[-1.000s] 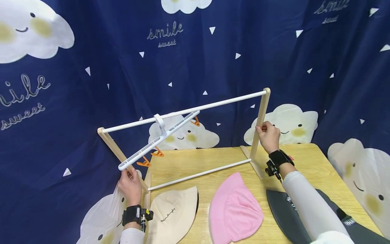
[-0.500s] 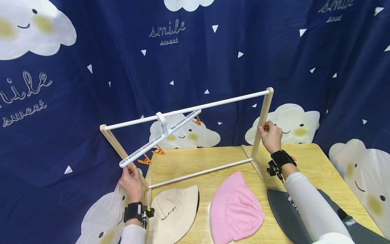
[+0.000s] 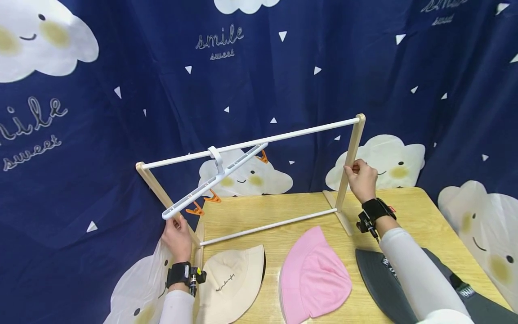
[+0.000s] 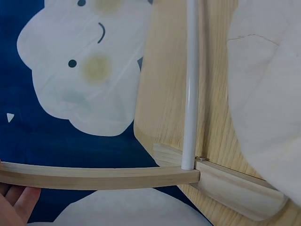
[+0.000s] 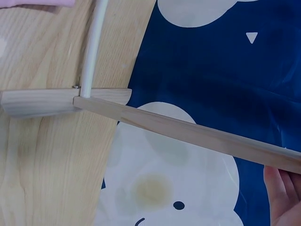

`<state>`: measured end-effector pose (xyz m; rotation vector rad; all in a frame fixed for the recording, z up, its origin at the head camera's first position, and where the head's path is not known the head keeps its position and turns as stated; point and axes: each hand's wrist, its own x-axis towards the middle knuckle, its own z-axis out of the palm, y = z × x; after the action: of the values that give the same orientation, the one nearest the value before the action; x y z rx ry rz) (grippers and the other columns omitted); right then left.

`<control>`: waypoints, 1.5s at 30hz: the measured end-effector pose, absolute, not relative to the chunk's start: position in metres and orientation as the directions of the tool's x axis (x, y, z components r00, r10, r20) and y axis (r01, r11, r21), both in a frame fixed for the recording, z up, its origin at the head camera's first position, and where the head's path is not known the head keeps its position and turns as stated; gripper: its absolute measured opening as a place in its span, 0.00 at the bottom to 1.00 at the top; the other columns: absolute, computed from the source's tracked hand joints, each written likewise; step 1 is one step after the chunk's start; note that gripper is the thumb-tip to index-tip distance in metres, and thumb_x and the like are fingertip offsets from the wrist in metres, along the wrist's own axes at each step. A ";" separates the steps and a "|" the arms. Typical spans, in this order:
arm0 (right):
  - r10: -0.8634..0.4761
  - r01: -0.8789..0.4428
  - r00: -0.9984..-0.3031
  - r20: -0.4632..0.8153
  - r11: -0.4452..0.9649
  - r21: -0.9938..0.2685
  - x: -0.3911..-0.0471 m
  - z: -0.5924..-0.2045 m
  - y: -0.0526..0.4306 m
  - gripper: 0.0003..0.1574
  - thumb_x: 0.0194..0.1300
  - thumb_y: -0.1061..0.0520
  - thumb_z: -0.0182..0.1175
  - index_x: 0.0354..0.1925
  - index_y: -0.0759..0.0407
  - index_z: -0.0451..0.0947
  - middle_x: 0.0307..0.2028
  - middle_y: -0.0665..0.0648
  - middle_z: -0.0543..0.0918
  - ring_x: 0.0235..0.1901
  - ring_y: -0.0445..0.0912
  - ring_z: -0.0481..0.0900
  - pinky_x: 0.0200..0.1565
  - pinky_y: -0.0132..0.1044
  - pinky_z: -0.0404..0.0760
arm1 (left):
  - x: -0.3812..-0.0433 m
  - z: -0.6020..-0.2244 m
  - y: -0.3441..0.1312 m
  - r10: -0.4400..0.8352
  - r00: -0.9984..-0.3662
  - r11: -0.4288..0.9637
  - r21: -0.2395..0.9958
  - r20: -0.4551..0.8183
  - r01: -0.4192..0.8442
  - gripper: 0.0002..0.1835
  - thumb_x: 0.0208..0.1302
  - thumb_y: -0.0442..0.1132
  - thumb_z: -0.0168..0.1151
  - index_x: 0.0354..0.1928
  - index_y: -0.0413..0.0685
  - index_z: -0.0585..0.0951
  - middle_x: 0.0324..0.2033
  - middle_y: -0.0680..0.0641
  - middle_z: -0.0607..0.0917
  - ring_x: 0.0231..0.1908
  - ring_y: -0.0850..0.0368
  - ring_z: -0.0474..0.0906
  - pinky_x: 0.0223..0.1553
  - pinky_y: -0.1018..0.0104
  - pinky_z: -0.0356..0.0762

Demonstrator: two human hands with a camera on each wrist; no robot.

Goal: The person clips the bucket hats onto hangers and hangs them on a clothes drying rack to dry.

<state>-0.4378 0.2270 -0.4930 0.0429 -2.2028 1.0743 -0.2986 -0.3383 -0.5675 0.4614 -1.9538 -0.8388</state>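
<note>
A wooden garment rack [image 3: 350, 155] with white rods stands at the back of the table. My left hand [image 3: 178, 238] grips its left post, just under the near end of a white hanger [image 3: 202, 189]. In the left wrist view, fingertips [image 4: 29, 200] show against that post. My right hand [image 3: 363, 180] pinches the right post about halfway up. The hanger hooks over the top rod and carries several orange clips [image 3: 195, 209]. In front of the rack lie a beige bucket hat [image 3: 234, 279], a pink bucket hat [image 3: 313, 274] and dark hats [image 3: 376, 279], partly hidden by my right sleeve.
The rack's feet [image 3: 344, 220] rest on the light wooden table [image 3: 259, 209]. A navy curtain [image 3: 251, 90] with smiling clouds hangs close behind and beside it. The left foot sits near the table's left edge.
The rack has shifted slightly back and to the right, its left side most, with both hands holding its posts. The hanger moved along with it. The hats stay in place.
</note>
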 end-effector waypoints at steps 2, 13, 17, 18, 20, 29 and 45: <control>0.251 -0.306 -0.772 0.585 0.659 -0.687 -0.438 -0.492 0.228 0.11 0.68 0.63 0.68 0.39 0.73 0.81 0.35 0.73 0.88 0.36 0.67 0.88 0.45 0.58 0.81 | -0.301 -0.567 -0.338 -0.619 -0.503 0.689 0.724 0.603 0.020 0.12 0.70 0.35 0.68 0.49 0.33 0.83 0.39 0.31 0.89 0.38 0.33 0.87 0.41 0.42 0.83; 0.274 -0.279 -0.775 0.569 0.660 -0.697 -0.432 -0.491 0.237 0.11 0.69 0.63 0.68 0.39 0.73 0.81 0.35 0.74 0.88 0.37 0.68 0.87 0.51 0.60 0.75 | -0.319 -0.570 -0.332 -0.612 -0.478 0.711 0.703 0.630 0.018 0.09 0.69 0.35 0.68 0.43 0.33 0.83 0.33 0.33 0.88 0.33 0.34 0.85 0.37 0.43 0.77; 0.274 -0.285 -0.766 0.582 0.666 -0.689 -0.431 -0.490 0.241 0.11 0.68 0.64 0.68 0.40 0.74 0.81 0.35 0.74 0.88 0.37 0.68 0.87 0.50 0.60 0.77 | -0.325 -0.568 -0.329 -0.611 -0.477 0.711 0.703 0.632 0.021 0.10 0.68 0.35 0.68 0.42 0.33 0.83 0.33 0.32 0.88 0.33 0.33 0.85 0.38 0.42 0.77; 0.273 -0.287 -0.765 0.584 0.667 -0.687 -0.431 -0.490 0.242 0.11 0.68 0.64 0.68 0.40 0.74 0.81 0.35 0.74 0.88 0.37 0.68 0.87 0.50 0.60 0.77 | -0.327 -0.568 -0.328 -0.612 -0.477 0.710 0.704 0.631 0.019 0.09 0.68 0.35 0.69 0.42 0.33 0.83 0.33 0.32 0.88 0.33 0.33 0.85 0.38 0.42 0.77; 0.273 -0.286 -0.765 0.584 0.669 -0.686 -0.431 -0.489 0.244 0.11 0.68 0.64 0.68 0.40 0.75 0.81 0.35 0.74 0.88 0.37 0.68 0.88 0.49 0.60 0.79 | -0.329 -0.567 -0.327 -0.613 -0.477 0.711 0.703 0.630 0.015 0.09 0.68 0.35 0.69 0.42 0.33 0.83 0.33 0.32 0.88 0.34 0.32 0.85 0.38 0.41 0.78; 0.304 -0.241 -0.765 0.569 0.683 -0.689 -0.425 -0.490 0.251 0.12 0.70 0.62 0.68 0.41 0.74 0.82 0.36 0.73 0.88 0.36 0.66 0.89 0.43 0.56 0.82 | -0.336 -0.566 -0.321 -0.585 -0.516 0.727 0.687 0.626 0.010 0.10 0.69 0.36 0.69 0.42 0.32 0.84 0.34 0.32 0.89 0.35 0.32 0.87 0.39 0.39 0.81; 0.314 -0.236 -0.758 0.572 0.686 -0.689 -0.422 -0.493 0.267 0.13 0.71 0.62 0.66 0.43 0.75 0.82 0.36 0.75 0.87 0.36 0.68 0.88 0.46 0.60 0.81 | -0.346 -0.554 -0.305 -0.577 -0.583 0.718 0.695 0.572 -0.029 0.09 0.71 0.36 0.68 0.39 0.35 0.82 0.33 0.34 0.89 0.35 0.31 0.85 0.42 0.38 0.77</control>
<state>-0.4221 0.2672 -0.4934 -0.0594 -2.2042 1.0265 -0.3462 -0.3052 -0.5539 0.4595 -2.0752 -0.8223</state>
